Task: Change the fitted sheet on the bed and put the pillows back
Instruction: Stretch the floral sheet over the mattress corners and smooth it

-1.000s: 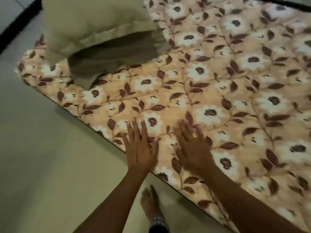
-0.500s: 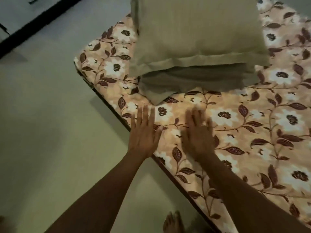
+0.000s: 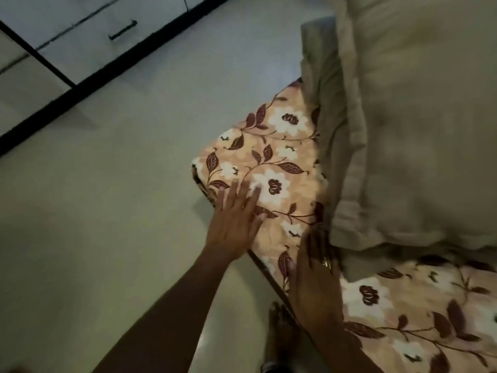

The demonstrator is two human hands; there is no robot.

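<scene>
A peach fitted sheet (image 3: 271, 146) with white flowers and brown leaves covers the low mattress, its corner pointing left. My left hand (image 3: 234, 222) lies flat with straight fingers on the sheet near that corner, at the mattress edge. My right hand (image 3: 314, 281) presses flat on the sheet a little nearer to me, its fingertips reaching the lower edge of the pillows. Two stacked pillows fill the upper right: a beige one (image 3: 419, 125) on top of a darker grey-green one (image 3: 320, 84).
Pale tiled floor (image 3: 107, 211) stretches left of the mattress. A white cabinet (image 3: 88, 30) with drawers and a black base stands at the top left. My bare foot (image 3: 279, 329) is on the floor beside the mattress edge.
Both flat hands have slid along the sheet toward the pillow-end corner. The view has swung, so the pillows now lie at the right and the cabinet shows.
</scene>
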